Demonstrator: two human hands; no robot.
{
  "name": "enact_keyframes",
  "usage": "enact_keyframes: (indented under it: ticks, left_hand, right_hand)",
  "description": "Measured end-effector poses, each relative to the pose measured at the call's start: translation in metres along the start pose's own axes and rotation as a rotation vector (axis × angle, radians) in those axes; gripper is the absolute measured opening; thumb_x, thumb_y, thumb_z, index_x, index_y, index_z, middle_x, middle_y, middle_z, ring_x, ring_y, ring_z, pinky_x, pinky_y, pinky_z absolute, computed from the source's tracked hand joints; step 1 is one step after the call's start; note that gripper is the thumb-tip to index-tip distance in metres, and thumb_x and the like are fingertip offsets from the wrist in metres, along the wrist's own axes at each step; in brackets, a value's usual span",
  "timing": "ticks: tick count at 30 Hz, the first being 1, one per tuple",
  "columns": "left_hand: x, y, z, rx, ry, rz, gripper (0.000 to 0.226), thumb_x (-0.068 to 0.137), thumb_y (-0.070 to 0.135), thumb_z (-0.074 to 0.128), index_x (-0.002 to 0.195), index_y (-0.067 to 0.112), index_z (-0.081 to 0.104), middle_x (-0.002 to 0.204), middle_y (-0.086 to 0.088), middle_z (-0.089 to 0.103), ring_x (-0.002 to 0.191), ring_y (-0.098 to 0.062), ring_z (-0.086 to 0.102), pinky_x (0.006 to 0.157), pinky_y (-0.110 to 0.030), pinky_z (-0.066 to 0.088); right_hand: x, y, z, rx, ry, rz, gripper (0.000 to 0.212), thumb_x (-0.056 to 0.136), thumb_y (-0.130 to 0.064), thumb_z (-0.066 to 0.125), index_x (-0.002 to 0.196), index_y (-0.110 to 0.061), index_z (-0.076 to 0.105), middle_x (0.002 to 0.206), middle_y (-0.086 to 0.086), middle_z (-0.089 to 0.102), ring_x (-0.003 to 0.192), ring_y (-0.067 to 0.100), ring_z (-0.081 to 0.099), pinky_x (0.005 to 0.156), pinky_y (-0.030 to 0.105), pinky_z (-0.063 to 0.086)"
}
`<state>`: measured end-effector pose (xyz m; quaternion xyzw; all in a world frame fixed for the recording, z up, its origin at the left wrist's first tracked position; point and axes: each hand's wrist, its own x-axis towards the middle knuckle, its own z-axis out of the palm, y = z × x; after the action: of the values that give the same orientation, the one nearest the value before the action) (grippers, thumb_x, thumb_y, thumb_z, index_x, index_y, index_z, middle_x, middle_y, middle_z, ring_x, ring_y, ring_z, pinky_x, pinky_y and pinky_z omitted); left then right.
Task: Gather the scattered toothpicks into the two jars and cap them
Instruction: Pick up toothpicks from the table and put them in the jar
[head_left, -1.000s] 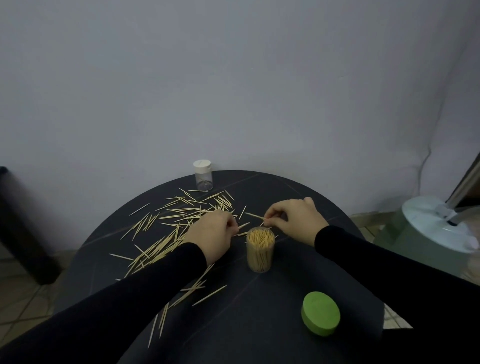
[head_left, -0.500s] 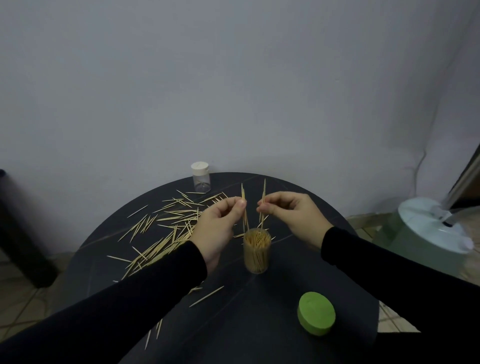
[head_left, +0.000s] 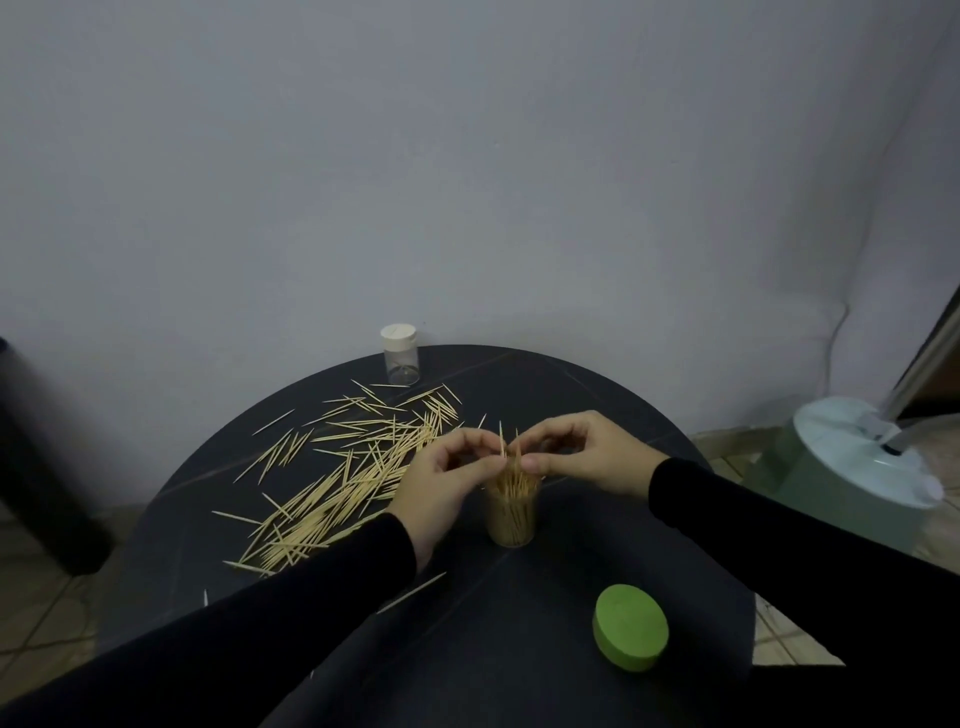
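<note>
A clear jar (head_left: 511, 514) packed with toothpicks stands uncapped in the middle of the round dark table (head_left: 571, 395). My left hand (head_left: 441, 478) and my right hand (head_left: 582, 457) meet just above its mouth, each pinching upright toothpicks whose lower ends reach into the jar. Scattered toothpicks (head_left: 353, 467) lie in a wide heap to the left of the jar. A green cap (head_left: 630, 634) rests on the table at the front right. A second, small clear jar (head_left: 400, 355) with a white cap stands at the table's back edge and looks empty.
A grey wall rises right behind the table. A pale green round appliance (head_left: 857, 467) stands on the tiled floor at the right. A dark object (head_left: 31, 467) stands on the floor at the left.
Both hands lifted toothpicks from the table, turned them upright, and have now lowered them down onto the jar's mouth, fingertips closer together.
</note>
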<state>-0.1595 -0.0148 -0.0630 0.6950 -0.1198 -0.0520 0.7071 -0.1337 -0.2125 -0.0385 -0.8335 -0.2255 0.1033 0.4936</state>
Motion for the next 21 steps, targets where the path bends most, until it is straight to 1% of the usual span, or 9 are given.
enact_keyframes:
  ticks: [2, 4, 7, 8, 10, 12, 14, 17, 21]
  left_hand:
    - [0.001, 0.000, -0.004, -0.004, 0.007, 0.025, 0.016, 0.082, 0.013, 0.066, 0.098, 0.015, 0.065, 0.097, -0.005, 0.062, 0.090, -0.018, 0.060, 0.075, -0.026, 0.047]
    - [0.001, 0.000, -0.008, 0.118, 0.008, 0.099, 0.027, 0.074, 0.025, 0.065, 0.101, 0.026, 0.065, 0.103, 0.003, 0.061, 0.095, -0.013, 0.057, 0.079, -0.024, 0.045]
    - [-0.004, 0.006, -0.014, 0.667, -0.045, 0.422, 0.045, 0.080, 0.032, 0.057, 0.124, 0.040, 0.051, 0.124, 0.021, 0.053, 0.111, 0.007, 0.045, 0.090, -0.007, 0.033]
    - [-0.004, 0.007, -0.016, 0.828, -0.084, 0.527, 0.050, 0.084, 0.034, 0.054, 0.133, 0.038, 0.045, 0.131, 0.023, 0.048, 0.118, 0.007, 0.041, 0.096, -0.009, 0.029]
    - [-0.006, 0.006, -0.017, 1.033, -0.157, 0.616, 0.057, 0.087, 0.040, 0.049, 0.143, 0.032, 0.037, 0.137, 0.023, 0.044, 0.124, 0.001, 0.036, 0.101, -0.022, 0.029]
    - [-0.008, 0.003, -0.015, 1.151, -0.173, 0.680, 0.055, 0.090, 0.043, 0.046, 0.143, 0.028, 0.039, 0.141, 0.018, 0.044, 0.125, -0.006, 0.036, 0.099, -0.031, 0.033]
    - [-0.008, 0.000, -0.013, 1.257, -0.183, 0.745, 0.049, 0.092, 0.046, 0.044, 0.136, 0.026, 0.048, 0.142, 0.012, 0.047, 0.124, -0.013, 0.041, 0.095, -0.035, 0.038]
    - [-0.006, -0.003, -0.015, 1.342, -0.216, 0.753, 0.044, 0.093, 0.047, 0.043, 0.129, 0.026, 0.055, 0.138, 0.008, 0.052, 0.123, -0.016, 0.046, 0.093, -0.040, 0.044]
    - [-0.006, 0.000, -0.019, 1.356, -0.177, 0.746, 0.046, 0.090, 0.044, 0.046, 0.133, 0.026, 0.050, 0.124, 0.008, 0.062, 0.124, -0.015, 0.048, 0.095, -0.043, 0.041]
  right_hand:
    - [0.000, -0.001, -0.002, 0.001, 0.005, -0.012, 0.033, 0.072, -0.038, 0.070, 0.104, -0.029, 0.067, 0.100, -0.006, 0.069, 0.095, 0.011, 0.066, 0.084, 0.028, 0.055]
    - [0.000, -0.001, -0.004, -0.043, -0.001, -0.025, 0.033, 0.074, -0.036, 0.071, 0.106, -0.032, 0.065, 0.100, -0.007, 0.065, 0.089, 0.010, 0.062, 0.081, 0.026, 0.053]
    - [0.000, 0.001, -0.004, -0.151, -0.063, -0.003, 0.044, 0.074, -0.030, 0.077, 0.115, -0.030, 0.060, 0.102, -0.009, 0.062, 0.080, 0.006, 0.056, 0.077, 0.026, 0.050]
    - [-0.001, 0.001, -0.004, -0.193, -0.085, 0.011, 0.050, 0.073, -0.031, 0.078, 0.119, -0.028, 0.059, 0.105, -0.009, 0.063, 0.081, 0.005, 0.056, 0.078, 0.027, 0.050]
    - [-0.001, 0.002, -0.004, -0.260, -0.116, 0.019, 0.057, 0.071, -0.034, 0.081, 0.123, -0.026, 0.059, 0.109, -0.009, 0.064, 0.088, 0.004, 0.057, 0.084, 0.029, 0.051]
    - [-0.001, 0.002, -0.003, -0.288, -0.134, 0.012, 0.051, 0.071, -0.034, 0.081, 0.118, -0.027, 0.062, 0.108, -0.011, 0.064, 0.093, 0.006, 0.059, 0.087, 0.032, 0.051]
    - [-0.001, 0.001, -0.003, -0.271, -0.146, -0.002, 0.039, 0.072, -0.033, 0.081, 0.106, -0.036, 0.063, 0.101, -0.016, 0.066, 0.091, 0.004, 0.059, 0.087, 0.033, 0.051]
    - [-0.001, 0.000, -0.003, -0.267, -0.145, -0.018, 0.036, 0.068, -0.039, 0.082, 0.098, -0.043, 0.063, 0.096, -0.020, 0.066, 0.088, 0.002, 0.058, 0.084, 0.033, 0.052]
    - [0.001, 0.002, -0.003, -0.278, -0.149, 0.005, 0.038, 0.070, -0.036, 0.082, 0.103, -0.038, 0.063, 0.103, -0.014, 0.064, 0.092, 0.009, 0.058, 0.086, 0.035, 0.052]
